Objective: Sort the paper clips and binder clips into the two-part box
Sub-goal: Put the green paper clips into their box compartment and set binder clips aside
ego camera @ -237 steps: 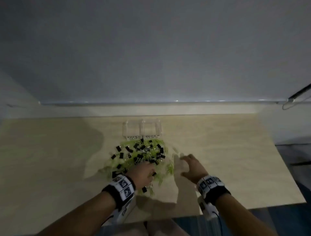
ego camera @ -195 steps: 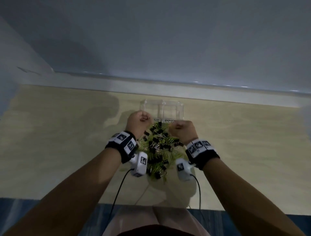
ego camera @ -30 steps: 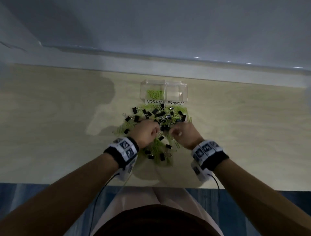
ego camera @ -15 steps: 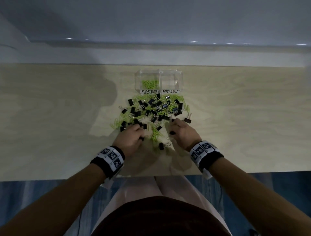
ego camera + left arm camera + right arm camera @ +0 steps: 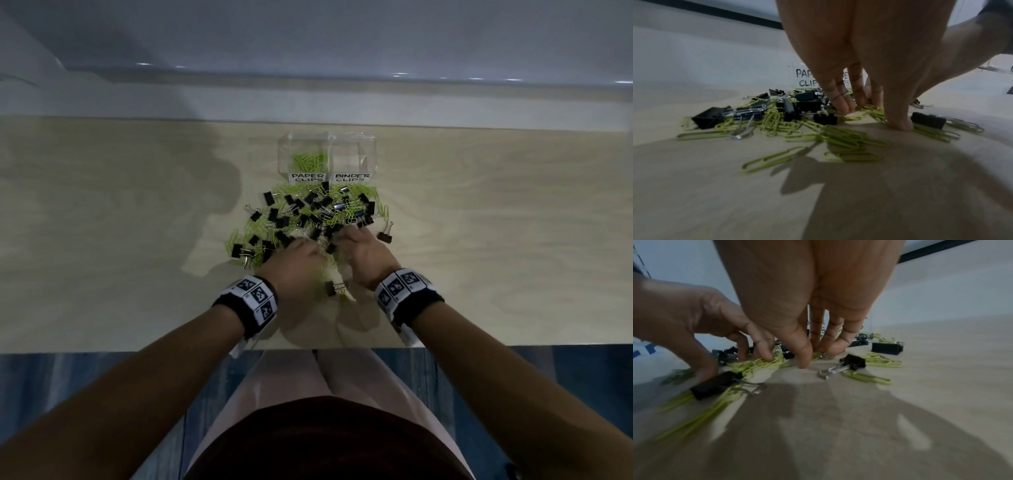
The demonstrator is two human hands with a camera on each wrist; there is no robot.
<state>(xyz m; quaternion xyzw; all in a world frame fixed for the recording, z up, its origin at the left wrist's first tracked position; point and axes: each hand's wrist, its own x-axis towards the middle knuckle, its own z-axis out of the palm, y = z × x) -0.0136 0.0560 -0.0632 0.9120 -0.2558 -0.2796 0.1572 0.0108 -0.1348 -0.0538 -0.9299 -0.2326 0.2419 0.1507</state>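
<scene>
A clear box with two parts stands at the far side of the wooden surface. Its left part, labelled PAPER CLIPS, holds a small heap of green paper clips. The right part, labelled BINDER CLIPS, looks to hold nothing, as far as the head view shows.

Just in front of the box lies a mixed pile of green paper clips and black binder clips. One binder clip lies a little apart at the right edge of the pile, and another one lies near the surface edge, between the two wrists.

Both hands are at the near side of the pile, close to each other. The left hand reaches down with its fingers and thumb on the paper clips on the surface. Its grip is loose, spread over the clips; I cannot see that it holds any clip firmly. The right hand brings its fingertips and thumb together on some green clips, but the picture is blurred, so I cannot tell if the grip has closed on anything.

Both wrists wear black bands with printed markers.
</scene>
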